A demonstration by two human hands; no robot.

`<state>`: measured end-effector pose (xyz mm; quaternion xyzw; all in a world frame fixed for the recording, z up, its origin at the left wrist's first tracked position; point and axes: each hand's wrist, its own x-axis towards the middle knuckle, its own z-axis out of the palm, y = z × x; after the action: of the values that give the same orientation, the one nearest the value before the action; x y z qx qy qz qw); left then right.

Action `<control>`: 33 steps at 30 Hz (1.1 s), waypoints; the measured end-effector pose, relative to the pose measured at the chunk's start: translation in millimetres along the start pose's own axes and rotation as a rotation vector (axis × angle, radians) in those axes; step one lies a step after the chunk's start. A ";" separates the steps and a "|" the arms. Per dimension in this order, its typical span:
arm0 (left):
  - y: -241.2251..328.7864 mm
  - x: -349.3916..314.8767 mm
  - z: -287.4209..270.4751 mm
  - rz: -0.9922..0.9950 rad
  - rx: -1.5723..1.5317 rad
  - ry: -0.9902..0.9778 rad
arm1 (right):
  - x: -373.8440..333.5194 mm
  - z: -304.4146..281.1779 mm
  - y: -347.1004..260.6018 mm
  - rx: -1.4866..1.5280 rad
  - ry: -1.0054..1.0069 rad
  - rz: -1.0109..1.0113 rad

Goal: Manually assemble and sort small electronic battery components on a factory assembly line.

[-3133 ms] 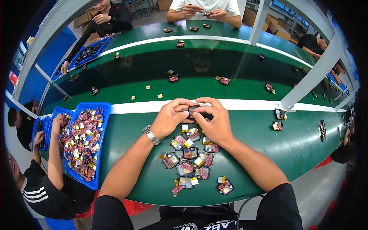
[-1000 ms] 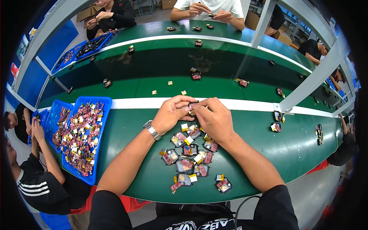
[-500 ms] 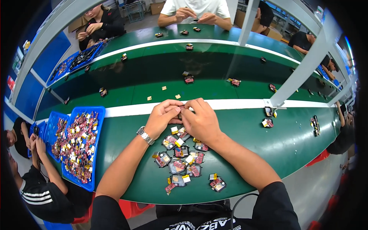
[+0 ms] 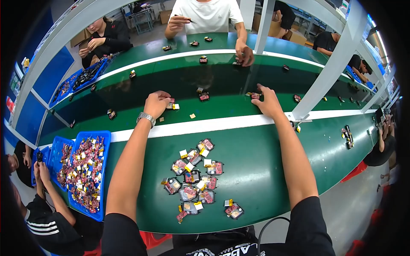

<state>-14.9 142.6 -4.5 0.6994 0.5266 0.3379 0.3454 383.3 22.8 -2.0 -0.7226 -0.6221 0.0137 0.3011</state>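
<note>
Over the green belt, my left hand (image 4: 157, 103) has its fingers closed at the edge of a small electronic unit (image 4: 172, 105) with a red circuit board and a white-and-yellow battery. My right hand (image 4: 270, 103) reaches onto the belt further right. Its thumb and fingers are apart around another red-board unit (image 4: 255, 96); firm contact cannot be made out. Between my forearms, a cluster of similar units (image 4: 188, 178) in dark-rimmed casings lies on the green worktable (image 4: 252, 170). One separate unit (image 4: 233, 210) lies nearer me.
Blue trays (image 4: 106, 170) full of red boards and batteries stand at left. A white rail (image 4: 213, 123) divides worktable from belt; a grey post (image 4: 326, 64) rises at right. More units (image 4: 204, 95) dot the belt. Across it, a person's hand (image 4: 244, 55) reaches in. Co-workers sit around.
My hands have parted from close together above the cluster and moved out over the belt, left and right. The person opposite has lowered one hand to the belt.
</note>
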 end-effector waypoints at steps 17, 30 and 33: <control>62.6 -127.6 14.6 -0.215 -0.847 -0.698 | -78.2 -30.8 -164.3 0.586 -0.546 -0.561; 60.8 -162.1 12.7 -0.227 -0.983 -0.367 | -124.9 7.1 -197.7 0.709 -0.209 -0.289; 63.4 -161.6 16.2 -0.189 -0.896 -0.341 | -131.1 20.7 -194.1 0.674 -0.151 -0.323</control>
<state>-4.6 -29.3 22.5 0.4766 0.3265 0.3790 0.7229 172.7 -78.8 22.3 -0.4723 -0.7091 0.2231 0.4735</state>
